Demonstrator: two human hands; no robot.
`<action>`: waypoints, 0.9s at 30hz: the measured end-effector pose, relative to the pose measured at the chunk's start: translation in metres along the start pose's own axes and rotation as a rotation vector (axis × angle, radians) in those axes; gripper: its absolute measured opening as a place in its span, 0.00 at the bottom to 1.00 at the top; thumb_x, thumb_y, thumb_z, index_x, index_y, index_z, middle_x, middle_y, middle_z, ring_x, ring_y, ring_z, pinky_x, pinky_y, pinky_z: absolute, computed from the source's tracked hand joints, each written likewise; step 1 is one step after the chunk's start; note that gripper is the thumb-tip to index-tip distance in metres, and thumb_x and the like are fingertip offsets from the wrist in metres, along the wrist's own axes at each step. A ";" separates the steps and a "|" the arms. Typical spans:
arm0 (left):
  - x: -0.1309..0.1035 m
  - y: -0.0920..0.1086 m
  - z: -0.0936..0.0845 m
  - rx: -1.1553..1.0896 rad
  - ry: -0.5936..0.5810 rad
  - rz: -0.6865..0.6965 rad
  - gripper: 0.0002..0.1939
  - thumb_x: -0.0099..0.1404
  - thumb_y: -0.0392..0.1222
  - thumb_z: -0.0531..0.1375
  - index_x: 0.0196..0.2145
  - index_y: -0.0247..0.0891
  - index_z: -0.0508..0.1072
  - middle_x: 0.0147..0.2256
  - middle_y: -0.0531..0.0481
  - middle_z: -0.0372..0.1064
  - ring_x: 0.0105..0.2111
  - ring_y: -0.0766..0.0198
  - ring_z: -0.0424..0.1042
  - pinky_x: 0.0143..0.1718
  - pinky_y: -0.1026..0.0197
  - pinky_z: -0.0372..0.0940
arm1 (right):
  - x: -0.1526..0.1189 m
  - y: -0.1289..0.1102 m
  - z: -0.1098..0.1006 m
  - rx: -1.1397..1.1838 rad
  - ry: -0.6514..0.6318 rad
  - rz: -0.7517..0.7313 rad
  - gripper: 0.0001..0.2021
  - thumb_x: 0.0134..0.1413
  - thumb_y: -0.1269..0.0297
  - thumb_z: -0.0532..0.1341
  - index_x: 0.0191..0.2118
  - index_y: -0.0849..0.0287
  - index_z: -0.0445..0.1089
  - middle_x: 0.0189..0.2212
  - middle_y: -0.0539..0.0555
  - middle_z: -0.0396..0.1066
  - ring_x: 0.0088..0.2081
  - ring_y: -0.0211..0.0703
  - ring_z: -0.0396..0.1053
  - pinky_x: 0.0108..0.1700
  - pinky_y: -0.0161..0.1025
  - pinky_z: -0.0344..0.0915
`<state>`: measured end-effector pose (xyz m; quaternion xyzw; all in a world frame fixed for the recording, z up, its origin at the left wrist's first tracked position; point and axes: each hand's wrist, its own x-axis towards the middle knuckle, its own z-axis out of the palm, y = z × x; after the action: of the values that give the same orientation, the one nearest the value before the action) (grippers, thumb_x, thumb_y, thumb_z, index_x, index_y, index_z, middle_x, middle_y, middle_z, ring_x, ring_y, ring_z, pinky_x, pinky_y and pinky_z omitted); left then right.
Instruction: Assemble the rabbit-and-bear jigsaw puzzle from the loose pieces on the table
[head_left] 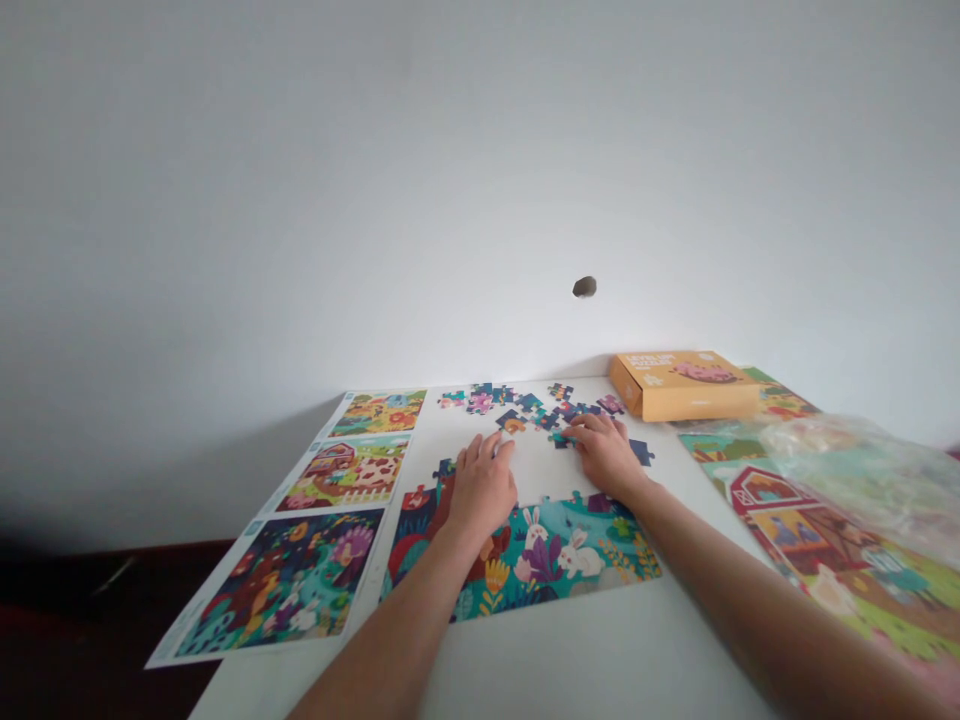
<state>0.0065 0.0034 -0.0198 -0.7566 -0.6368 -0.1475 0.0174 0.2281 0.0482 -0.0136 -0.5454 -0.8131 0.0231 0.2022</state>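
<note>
A partly joined puzzle [555,555] with rabbits and plants lies on the white table [517,665]. Over its upper left part rests my left hand [484,485], fingers bent, with something small and hard to make out at the fingertips. My right hand [604,450] reaches past the puzzle's upper right edge, its fingertips at a teal piece [559,440] beside the loose pieces [531,403]. Whether it grips that piece is unclear. A dark blue piece [642,452] lies just right of this hand.
A sheet with three reference pictures [281,580] lies at the left. An orange puzzle box [682,388] stands at the back right. Clear plastic wrapping [855,470] covers part of a farm picture [817,540] at the right. Behind the table rises a white wall.
</note>
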 end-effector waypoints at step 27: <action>-0.005 0.004 -0.003 -0.081 0.024 -0.046 0.22 0.64 0.36 0.51 0.55 0.43 0.66 0.60 0.48 0.60 0.61 0.51 0.53 0.61 0.47 0.50 | 0.147 -0.059 0.047 -0.015 -0.171 0.017 0.19 0.57 0.55 0.58 0.53 0.51 0.71 0.49 0.59 0.68 0.48 0.50 0.67 0.49 0.41 0.61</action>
<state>0.0087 -0.0027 -0.0174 -0.7399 -0.6474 -0.1826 -0.0089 0.1123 0.1645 0.0033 -0.5499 -0.8228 0.0655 0.1276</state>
